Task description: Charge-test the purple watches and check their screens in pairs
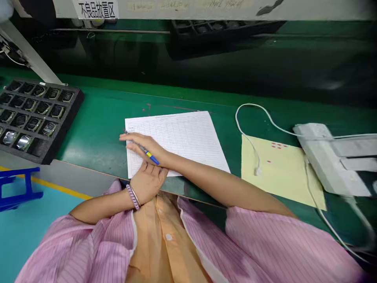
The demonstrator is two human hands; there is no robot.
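My right hand (150, 148) reaches across to the left over the printed form (185, 137), a white sheet with a ruled table. It holds a blue pen (149, 155) with a yellow band; the pen's tip end points to the upper left, near the sheet's left edge. My left hand (149, 181) lies at the table's front edge, back upward, against the underside of my right wrist. Its fingers look stretched out, with their ends hidden beneath that wrist, and I see nothing held in it. A lilac band and a thin bangle circle the left wrist.
A black foam tray (63, 131) with several small parts in its pockets stands at the left. To the right lie a yellow sheet (282, 177), a white cable (259, 105) and a white power strip (321, 149). A blue plastic frame (28, 184) sits beyond the table edge.
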